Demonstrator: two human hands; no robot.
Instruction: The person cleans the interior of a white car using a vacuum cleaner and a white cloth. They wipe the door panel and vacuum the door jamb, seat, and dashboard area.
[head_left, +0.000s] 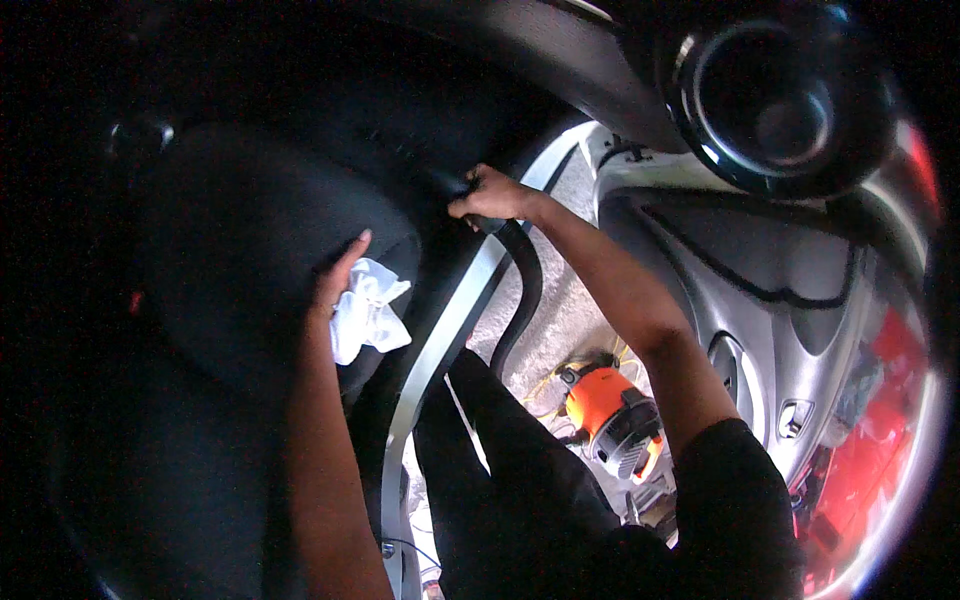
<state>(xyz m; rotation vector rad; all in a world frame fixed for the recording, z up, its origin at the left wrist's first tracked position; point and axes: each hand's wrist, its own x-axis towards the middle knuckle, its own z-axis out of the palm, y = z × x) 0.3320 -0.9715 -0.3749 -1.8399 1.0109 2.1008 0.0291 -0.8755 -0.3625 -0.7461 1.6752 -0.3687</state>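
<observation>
My right hand (496, 196) grips the black handle end of a vacuum hose (529, 277) by the car's door sill (450, 315). From there the hose curves down outside the car, past my legs. An orange and black shop vacuum (609, 420) stands on the ground below. My left hand (341, 281), thumb raised, rests at a dark car seat (277, 225), with a crumpled white cloth or thin bag (369, 309) at its palm. The far end of the hose's handle is lost in the dark footwell.
On the right is the opened car door with its grey inner panel (810, 360) and door handle. A round, glossy black part (772, 112) is at the upper right. Yellow cord (536, 390) lies on the pale ground by the vacuum. Red items show at the far right.
</observation>
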